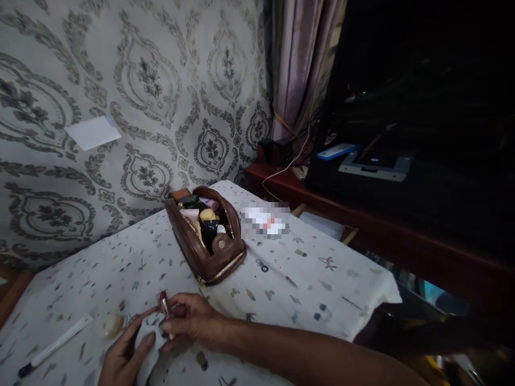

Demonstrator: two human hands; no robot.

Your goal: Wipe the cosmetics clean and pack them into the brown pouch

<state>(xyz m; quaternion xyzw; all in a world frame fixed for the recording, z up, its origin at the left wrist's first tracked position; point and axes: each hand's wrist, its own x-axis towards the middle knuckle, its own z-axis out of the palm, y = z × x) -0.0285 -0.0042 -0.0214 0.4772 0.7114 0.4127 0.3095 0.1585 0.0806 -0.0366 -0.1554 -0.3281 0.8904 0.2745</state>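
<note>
Near the table's front edge, my right hand point(193, 321) is closed on a lipstick point(163, 303), its dark red tip pointing up. Just left of it, my left hand point(127, 351) grips a pale patterned cloth point(149, 343), which touches the lipstick's lower part. A round cream-coloured object point(113, 325) lies left of my hands. Farther left rests a white pen-like tube point(56, 346) with a dark end. Beyond my hands stands an open brown bag point(223, 271), unzipped, holding several cosmetics, among them a yellow-capped bottle point(208, 215).
A white patterned cloth covers the table point(306, 289). A blurred-out white and red item point(265, 221) lies right of the bag. At the right are a red-brown cabinet point(386, 236), a large dark screen point(422, 96) and a white cable point(286, 169). A patterned wall stands behind.
</note>
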